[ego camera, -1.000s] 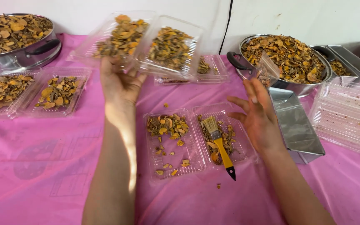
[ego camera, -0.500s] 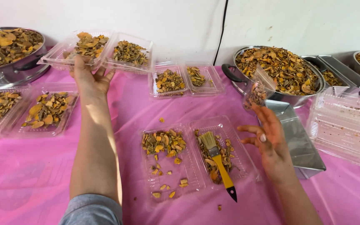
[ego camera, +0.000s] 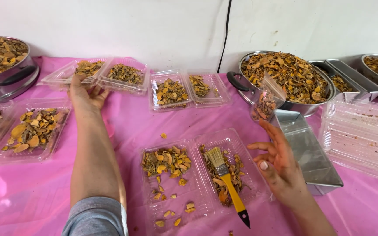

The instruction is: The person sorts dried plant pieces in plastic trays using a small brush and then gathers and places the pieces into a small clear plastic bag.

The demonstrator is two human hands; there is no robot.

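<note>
Two hands share our work at the pink-covered table. Nearest us, the open clear two-part tray is only thinly filled with dried slices, a yellow-handled brush lying in its right half; our right hand hovers just beside it, fingers spread, holding nothing. Toward the far edge, our left hand grips the near rim of a filled clear tray, lifted slightly. Several trays look filled; we judge more remain, since the steel bowl at the far right is heaped.
</note>
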